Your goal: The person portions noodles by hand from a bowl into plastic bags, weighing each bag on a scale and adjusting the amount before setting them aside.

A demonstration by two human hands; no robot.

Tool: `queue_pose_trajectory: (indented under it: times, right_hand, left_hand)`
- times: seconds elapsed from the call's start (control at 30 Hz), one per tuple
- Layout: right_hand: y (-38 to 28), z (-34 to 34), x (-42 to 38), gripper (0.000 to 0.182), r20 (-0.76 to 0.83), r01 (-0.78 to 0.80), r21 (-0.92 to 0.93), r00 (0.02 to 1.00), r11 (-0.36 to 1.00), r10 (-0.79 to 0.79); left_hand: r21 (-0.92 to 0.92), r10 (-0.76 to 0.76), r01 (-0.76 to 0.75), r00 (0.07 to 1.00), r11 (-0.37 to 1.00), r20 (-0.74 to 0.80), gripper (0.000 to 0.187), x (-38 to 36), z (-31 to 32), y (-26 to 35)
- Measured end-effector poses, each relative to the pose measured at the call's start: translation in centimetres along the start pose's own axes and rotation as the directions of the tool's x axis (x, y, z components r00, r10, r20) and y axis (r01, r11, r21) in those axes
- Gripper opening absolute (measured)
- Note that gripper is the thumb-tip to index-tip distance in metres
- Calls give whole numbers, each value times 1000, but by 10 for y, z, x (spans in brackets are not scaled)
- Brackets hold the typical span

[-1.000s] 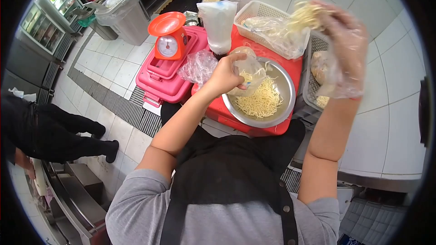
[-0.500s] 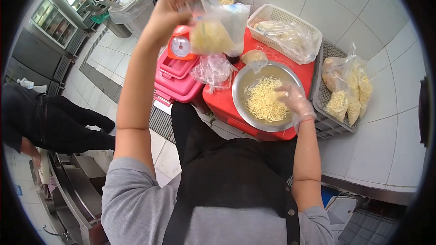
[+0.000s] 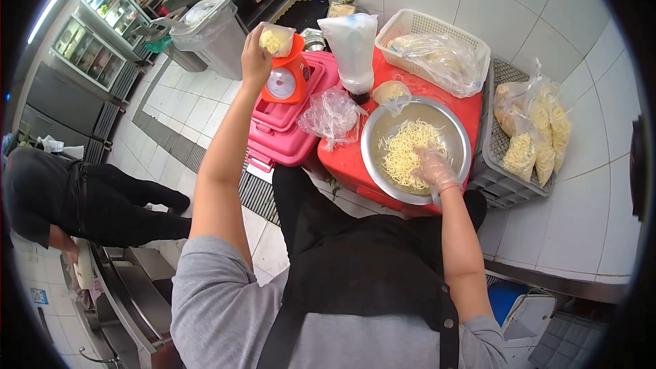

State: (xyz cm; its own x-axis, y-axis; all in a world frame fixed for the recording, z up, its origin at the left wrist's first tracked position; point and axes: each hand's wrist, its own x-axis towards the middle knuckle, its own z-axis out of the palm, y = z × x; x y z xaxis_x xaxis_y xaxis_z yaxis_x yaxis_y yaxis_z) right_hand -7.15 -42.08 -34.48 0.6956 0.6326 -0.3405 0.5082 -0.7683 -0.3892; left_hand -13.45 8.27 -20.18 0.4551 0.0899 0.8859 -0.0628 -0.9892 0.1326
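My left hand (image 3: 256, 60) holds a small clear bag of noodles (image 3: 273, 41) at the top of the orange scale (image 3: 285, 80); whether the bag rests on it I cannot tell. In a clear plastic glove, my right hand (image 3: 436, 169) is in the loose yellow noodles (image 3: 408, 152) inside the metal bowl (image 3: 461, 130). Its fingers are partly hidden among them. A small clear bag (image 3: 392, 95) lies at the bowl's upper rim. Crumpled clear plastic (image 3: 331, 117) lies left of the bowl.
A white basket (image 3: 484, 51) with bagged food stands behind the bowl. Bags of noodles (image 3: 543, 130) sit on a grey crate (image 3: 509, 195) at right. Pink boxes (image 3: 283, 147) support the scale. Another person (image 3: 102, 198) bends over at far left.
My left hand has lowered the bag of noodles to the top of the scale. My right hand has moved down into the noodles. The view has shifted a little.
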Motion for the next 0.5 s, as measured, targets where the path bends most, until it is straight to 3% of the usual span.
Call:
queue_pose_trajectory:
  times: [0.07, 0.1, 0.2, 0.33, 0.37, 0.4, 0.5]
  right_hand:
    - [-1, -2, 0, 75, -26, 20, 23, 999, 1000, -19]
    - [-6, -6, -3, 75, -20, 21, 22, 1000, 1000, -21]
    - [-19, -16, -8, 75, 11, -32, 41, 999, 999, 31]
    - [-11, -9, -4, 75, -1, -7, 44, 1000, 999, 7]
    - [-7, -5, -2, 75, -20, -9, 61, 1000, 998, 11]
    - [-9, -5, -3, 75, -39, -11, 79, 999, 997, 14]
    - [-14, -10, -7, 73, -42, -8, 67, 999, 998, 11]
  left_hand:
    - [-158, -295, 306, 951, 939, 93, 68, -10, -12, 19]
    - [-97, -175, 174, 985, 980, -1, 68, -14, -12, 18]
    - [-82, -176, 171, 983, 982, -47, 69, -32, -16, 20]
    - [-114, -278, 280, 960, 953, 27, 66, -48, -25, 26]
    - [-76, -173, 171, 985, 982, -15, 65, -48, -24, 25]
    - [-72, -175, 174, 984, 982, -16, 65, -51, -26, 26]
    - [-154, -258, 260, 966, 953, 33, 61, -60, -30, 28]
